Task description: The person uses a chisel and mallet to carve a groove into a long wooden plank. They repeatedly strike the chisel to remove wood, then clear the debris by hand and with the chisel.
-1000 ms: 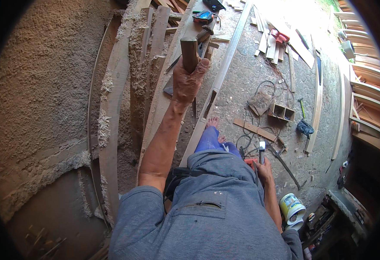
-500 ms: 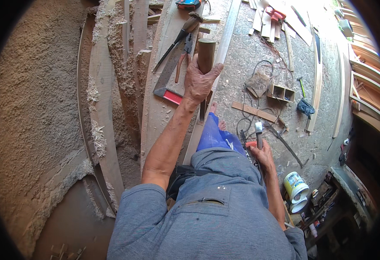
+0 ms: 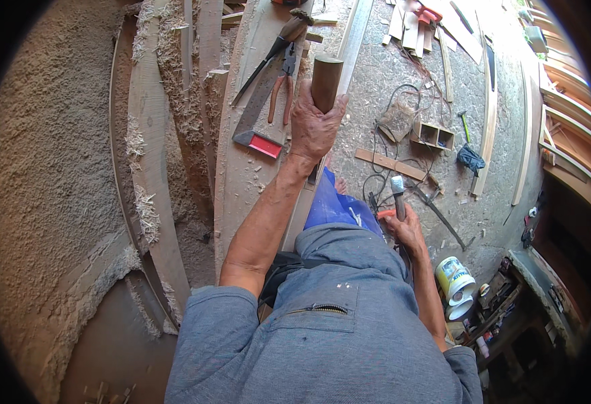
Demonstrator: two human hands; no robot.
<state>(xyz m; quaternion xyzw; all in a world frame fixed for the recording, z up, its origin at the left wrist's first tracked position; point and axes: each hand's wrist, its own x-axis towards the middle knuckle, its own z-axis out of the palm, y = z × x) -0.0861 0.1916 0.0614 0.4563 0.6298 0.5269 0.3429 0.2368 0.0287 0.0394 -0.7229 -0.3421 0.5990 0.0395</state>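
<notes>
My left hand (image 3: 314,131) is closed round a thick, round wooden piece (image 3: 326,84), whose flat end points away from me. It is over the edge of a long wooden board (image 3: 241,175), and its lower part is hidden. Low on the right, by my hip, my right hand (image 3: 409,229) grips a tool with a dark shaft and a pale blunt end (image 3: 397,184). An orange-red part (image 3: 386,213) shows beside that hand. Left of my left hand, pliers with orange-brown handles (image 3: 283,86) and a try square with a red stock (image 3: 265,145) lie on the board.
A dark rod-like tool with a thick handle (image 3: 282,42) lies beyond the pliers. Shavings cover the timber (image 3: 150,135) at left. On the floor are cables, a small wooden box (image 3: 433,136), a green-handled tool (image 3: 466,126) and long strips. A white-yellow bucket (image 3: 454,277) is at lower right.
The view has shifted slightly, so most things sit a little lower or further left. The pliers' handles now show more fully beside my left hand. Both hands keep their holds.
</notes>
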